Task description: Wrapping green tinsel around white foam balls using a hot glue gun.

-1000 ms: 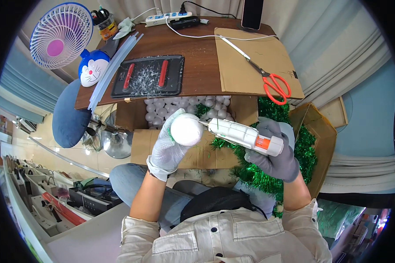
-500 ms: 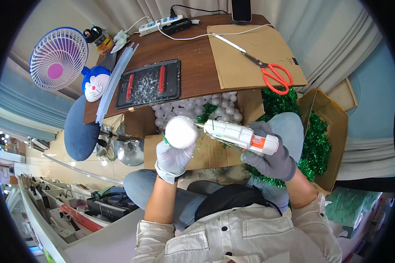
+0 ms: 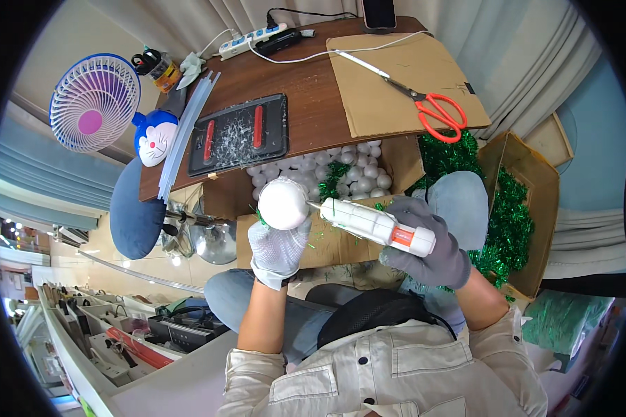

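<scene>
A smooth white ball [image 3: 283, 203] sits upright in my left hand [image 3: 278, 249], whose white-gloved fingers wrap round its underside. A bit of green tinsel shows at the ball's lower left. My right hand [image 3: 435, 254], in a grey glove, grips a white hot glue gun [image 3: 355, 218] with an orange part near its rear. The gun's nozzle points left at the ball's right side; whether it touches I cannot tell. Fine strands and green shreds cling to the gun. Behind both hands, an open cardboard box [image 3: 403, 163] holds several white balls [image 3: 365, 184] and some green tinsel.
On the brown table [image 3: 313, 104] are a black tray [image 3: 238, 156] with white glue strands, clear glue sticks [image 3: 188, 132], red-handled scissors [image 3: 442, 118] on a cardboard sheet [image 3: 382, 62], a power strip [image 3: 252, 42] and a fan [image 3: 94, 104]. Green tinsel [image 3: 511, 222] fills a box at right.
The glue gun's rear has dipped a little, so it slants more, with its nozzle still beside the ball. The ball has shifted slightly up and left. The whole view has moved slightly.
</scene>
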`<state>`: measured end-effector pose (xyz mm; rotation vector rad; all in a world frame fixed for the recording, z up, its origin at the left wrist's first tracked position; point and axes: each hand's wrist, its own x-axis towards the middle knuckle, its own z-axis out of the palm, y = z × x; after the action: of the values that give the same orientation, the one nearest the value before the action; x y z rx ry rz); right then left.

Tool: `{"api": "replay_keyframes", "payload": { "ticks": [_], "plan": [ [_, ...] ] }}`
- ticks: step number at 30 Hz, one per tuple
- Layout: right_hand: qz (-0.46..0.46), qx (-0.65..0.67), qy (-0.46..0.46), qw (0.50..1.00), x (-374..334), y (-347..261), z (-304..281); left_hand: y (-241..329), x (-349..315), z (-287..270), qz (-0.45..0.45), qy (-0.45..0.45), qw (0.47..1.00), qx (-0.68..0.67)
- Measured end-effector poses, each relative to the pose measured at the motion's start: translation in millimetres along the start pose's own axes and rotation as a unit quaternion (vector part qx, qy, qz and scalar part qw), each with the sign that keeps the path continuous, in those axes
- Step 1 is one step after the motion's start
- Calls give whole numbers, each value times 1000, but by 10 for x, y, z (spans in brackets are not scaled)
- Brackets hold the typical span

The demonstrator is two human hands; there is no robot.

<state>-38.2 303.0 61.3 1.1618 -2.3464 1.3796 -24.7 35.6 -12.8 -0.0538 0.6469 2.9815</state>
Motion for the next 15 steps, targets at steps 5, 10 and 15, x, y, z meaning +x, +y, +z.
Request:
{"api": "replay_keyframes", "payload": {
  "ticks": [5, 10, 15],
  "plan": [
    [30, -18, 22, 999, -33, -24, 83, -7, -3, 6, -2, -32, 999, -40],
    [16, -45, 16, 999, -70, -23, 109, -8, 37, 41, 2, -10, 999, -44],
    [-5, -77, 0, 997, -73, -26, 145, -34, 43, 95, 19, -35, 999, -30]
  ]
}}
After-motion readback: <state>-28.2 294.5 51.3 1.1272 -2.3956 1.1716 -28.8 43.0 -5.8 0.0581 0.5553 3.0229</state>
